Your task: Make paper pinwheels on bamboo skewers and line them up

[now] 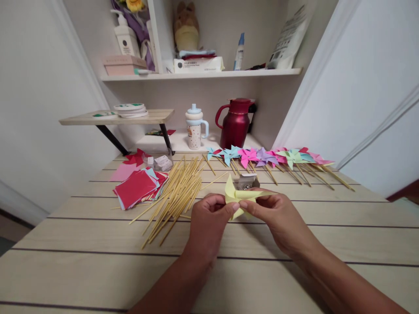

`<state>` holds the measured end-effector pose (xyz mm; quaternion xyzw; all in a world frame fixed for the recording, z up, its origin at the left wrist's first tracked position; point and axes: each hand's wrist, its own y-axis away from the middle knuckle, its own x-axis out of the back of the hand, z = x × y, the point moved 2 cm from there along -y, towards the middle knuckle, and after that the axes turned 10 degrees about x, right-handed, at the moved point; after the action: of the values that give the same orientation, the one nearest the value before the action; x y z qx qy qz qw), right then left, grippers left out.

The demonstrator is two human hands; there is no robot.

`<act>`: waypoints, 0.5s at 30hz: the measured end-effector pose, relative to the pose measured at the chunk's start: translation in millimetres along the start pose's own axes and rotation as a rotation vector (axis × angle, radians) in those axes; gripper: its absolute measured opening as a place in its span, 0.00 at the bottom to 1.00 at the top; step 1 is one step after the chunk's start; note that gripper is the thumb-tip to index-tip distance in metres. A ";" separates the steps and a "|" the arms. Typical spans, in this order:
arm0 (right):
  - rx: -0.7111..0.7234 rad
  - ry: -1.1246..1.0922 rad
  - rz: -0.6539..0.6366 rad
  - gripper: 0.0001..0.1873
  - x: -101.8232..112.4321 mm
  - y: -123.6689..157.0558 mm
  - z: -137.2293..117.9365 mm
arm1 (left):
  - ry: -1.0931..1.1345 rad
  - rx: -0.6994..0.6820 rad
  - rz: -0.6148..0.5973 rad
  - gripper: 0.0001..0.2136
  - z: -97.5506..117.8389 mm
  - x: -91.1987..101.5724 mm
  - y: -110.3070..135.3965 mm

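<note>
The centre of the yellow paper pinwheel (230, 189) was covered by the thumbs of the left hand (211, 220) and right hand (276, 216). Just beyond the right hand, the small box (248, 179) was partly obscured; its contents (245, 186) were too small to identify. Behind the hands, both forearms (175, 281) were cut off by the lower edge. Far beyond the left hand, the yellow flower (135, 4) was cropped by the upper edge.
</note>
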<state>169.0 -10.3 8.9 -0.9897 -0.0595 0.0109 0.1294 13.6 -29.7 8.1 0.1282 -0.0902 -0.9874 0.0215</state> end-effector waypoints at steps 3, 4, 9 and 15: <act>0.002 -0.022 0.013 0.13 -0.2 0.5 0.3 | -0.022 -0.072 0.027 0.06 1.0 0.3 -0.4; -0.001 -0.028 0.020 0.13 -0.6 0.7 0.2 | -0.018 -0.084 0.025 0.05 1.1 0.0 -0.5; -0.061 -0.035 0.097 0.15 -2.7 0.2 3.0 | 0.055 -0.013 0.015 0.06 -2.6 -0.4 -1.8; 0.010 -0.107 0.026 0.12 -2.5 -4.5 3.2 | 0.128 0.131 0.105 0.11 -11.2 5.4 -6.5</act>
<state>165.8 -5.5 7.0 -0.9878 -0.0536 0.0656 0.1308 11.1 -25.6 -5.0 0.1873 -0.1599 -0.9666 0.0707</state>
